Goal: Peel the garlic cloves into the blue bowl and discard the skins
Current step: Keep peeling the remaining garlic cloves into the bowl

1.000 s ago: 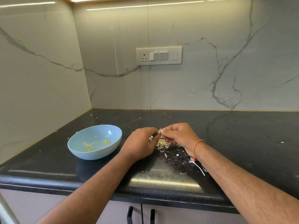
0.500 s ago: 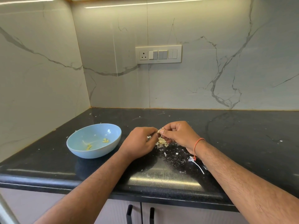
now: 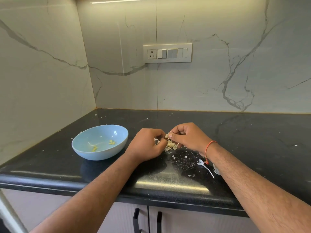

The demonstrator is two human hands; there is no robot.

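My left hand (image 3: 148, 145) and my right hand (image 3: 186, 137) meet fingertip to fingertip just above the black counter (image 3: 252, 140). Between them sits a small pale garlic clove (image 3: 166, 136), pinched by both hands. Under the fingertips lies a heap of papery garlic skins (image 3: 170, 146). The blue bowl (image 3: 99, 142) stands on the counter left of my left hand, apart from it. A few yellowish peeled garlic pieces (image 3: 111, 142) lie inside it. My right wrist wears an orange thread band.
Skin flakes and a white stem (image 3: 207, 169) litter the counter in front of my right wrist. Marble walls close the corner behind and to the left. A switch panel (image 3: 167, 52) sits on the back wall. Cabinet doors with black handles (image 3: 136, 219) hang below the counter's front edge.
Both hands stay together over the skin heap with only small finger movements on the clove. The bowl has not moved.
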